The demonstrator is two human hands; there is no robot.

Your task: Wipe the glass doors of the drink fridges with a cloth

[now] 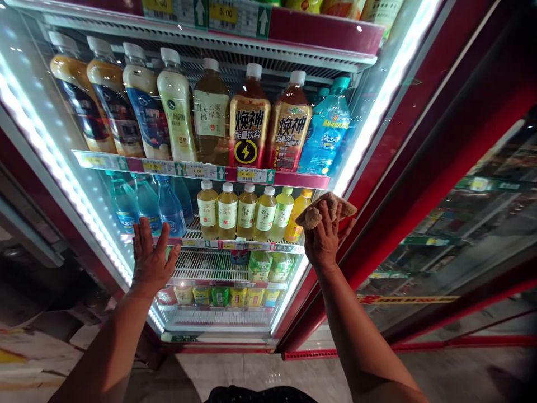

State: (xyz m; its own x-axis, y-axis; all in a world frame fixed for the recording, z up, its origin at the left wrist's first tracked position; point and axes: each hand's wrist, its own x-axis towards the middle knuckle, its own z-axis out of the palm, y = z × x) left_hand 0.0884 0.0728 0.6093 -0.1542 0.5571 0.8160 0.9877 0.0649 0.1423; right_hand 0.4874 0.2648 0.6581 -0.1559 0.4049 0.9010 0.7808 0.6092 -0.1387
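Tiled floor (pixel 247 369) runs below the brown terry cloth (pixel 309 218), and a brightly lit drinks fridge (pixel 218 318) fills most of what's left of it, all live on the head view! R hand (pixel 324 243) has that cloth: fingers stretched over the fabric, folds bunched under & b/w them, fingertips aimed up, right at the fridge's right-hand edge. L hand (pixel 153 260) is well left of the cloth & slightly lower, nothing in it, fingers fanned wide, palm turned to the fridge; whether it touches, can't tell.

Just left of the cloth, an orange drink btl w/ yellow cap (pixel 297 215), then a row of small green tea btls (pixel 227 215). Far left of the cloth, approx level, blue btls (pixel 170 204) by the L hand's fingertips.

Up-left of the cloth, bigger stuff: two amber energy drink btls (pixel 250 120), a large green tea btl (pixel 211 109), plus a blue btl w/ teal cap (pixel 327 131) almost straight above. Red price rail (pixel 229 172) passes above the cloth, incl. a 6.00 tag. White LED strip (pixel 380 106) climbs up-right from it. Lower left of the cloth, yellow drink packs (pixel 238 296). Right of it, dim, a second fridge (pixel 474 224).
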